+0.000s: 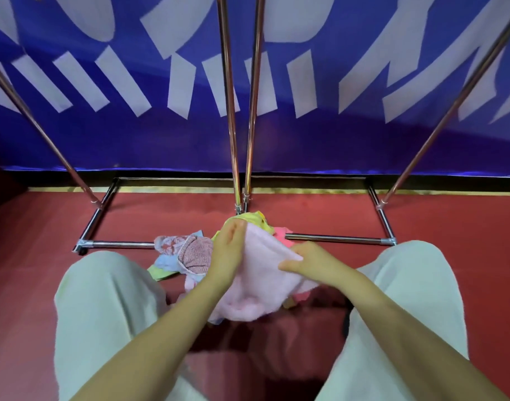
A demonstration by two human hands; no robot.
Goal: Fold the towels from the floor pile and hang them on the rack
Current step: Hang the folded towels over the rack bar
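Now both hands' grip pinches the pink towel [259,273], left hand [227,250] higher than right hand [308,261].

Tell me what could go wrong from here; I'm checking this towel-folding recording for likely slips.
1. Both hands, left and right, grip the pale pink towel bunched up, so the fold may come out crooked.
2. Its lower part hangs onto the floor pile, so lifting could drag other towels along.
3. The pile lies across the rack's bottom bar, where a towel might snag.
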